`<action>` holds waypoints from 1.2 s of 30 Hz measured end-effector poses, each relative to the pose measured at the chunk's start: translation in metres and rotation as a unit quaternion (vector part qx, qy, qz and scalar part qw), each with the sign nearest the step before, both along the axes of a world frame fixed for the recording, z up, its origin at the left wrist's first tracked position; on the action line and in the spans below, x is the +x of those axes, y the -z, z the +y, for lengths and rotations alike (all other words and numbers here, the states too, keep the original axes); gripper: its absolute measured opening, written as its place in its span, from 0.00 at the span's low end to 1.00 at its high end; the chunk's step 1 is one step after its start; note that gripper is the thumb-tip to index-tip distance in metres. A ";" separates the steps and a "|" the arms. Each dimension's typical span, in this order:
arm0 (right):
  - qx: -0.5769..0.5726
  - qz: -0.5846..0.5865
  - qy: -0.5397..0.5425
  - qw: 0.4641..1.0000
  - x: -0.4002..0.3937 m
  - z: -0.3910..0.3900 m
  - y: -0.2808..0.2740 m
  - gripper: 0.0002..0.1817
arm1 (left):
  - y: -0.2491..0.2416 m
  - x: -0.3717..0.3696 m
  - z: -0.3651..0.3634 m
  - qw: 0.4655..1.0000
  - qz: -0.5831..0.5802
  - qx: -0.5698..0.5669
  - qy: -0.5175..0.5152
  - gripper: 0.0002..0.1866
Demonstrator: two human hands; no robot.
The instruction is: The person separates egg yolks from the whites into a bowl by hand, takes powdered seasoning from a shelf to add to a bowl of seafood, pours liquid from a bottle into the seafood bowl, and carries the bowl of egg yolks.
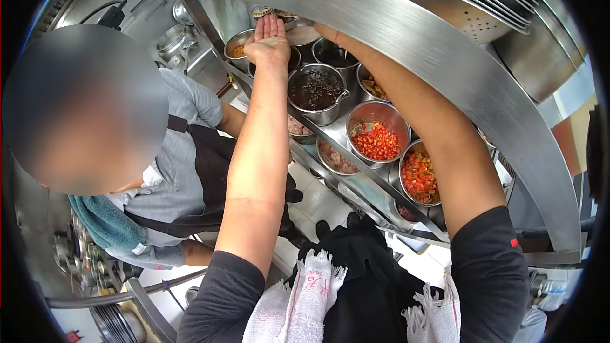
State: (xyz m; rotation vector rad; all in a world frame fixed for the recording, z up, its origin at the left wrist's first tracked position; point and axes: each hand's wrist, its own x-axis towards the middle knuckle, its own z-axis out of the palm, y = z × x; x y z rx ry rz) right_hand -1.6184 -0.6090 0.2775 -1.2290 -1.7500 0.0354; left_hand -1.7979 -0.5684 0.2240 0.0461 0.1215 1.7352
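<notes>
Palm up, my left hand (268, 41) is held over the pots at the shelf's far end, its fingers stretched out. A pale patch, perhaps powder, shows on the palm. My right hand (330, 35) reaches under the curved steel edge, its fingers mostly hidden. Close to both hands is a pale, flat round thing (303, 35) that I cannot make out clearly. Below them stands a steel pot of dark liquid (316, 87), with another dark pot (335, 54) beside it. Chopped red chillies (376, 142) fill part of a steel pot nearer me.
A curved steel shelf edge (406, 9) arches over my right arm. Above it sit a perforated steel bowl (438, 0) and stacked trays. Diced red pieces (419, 176) fill another pot. On the left stands a person in a grey shirt (184, 98) and dark apron.
</notes>
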 end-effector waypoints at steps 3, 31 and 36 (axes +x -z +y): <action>0.002 -0.002 0.005 1.000 -0.024 0.001 0.000 0.11 | -0.004 0.001 -0.009 1.000 0.003 -0.013 -0.008 0.33; -0.006 -0.017 0.006 1.000 0.002 -0.008 -0.015 0.12 | 0.000 0.005 0.012 1.000 -0.020 -0.004 0.018 0.33; 0.000 -0.042 0.026 0.999 -0.042 0.009 -0.009 0.13 | -0.001 0.009 0.009 1.000 -0.015 0.008 0.023 0.33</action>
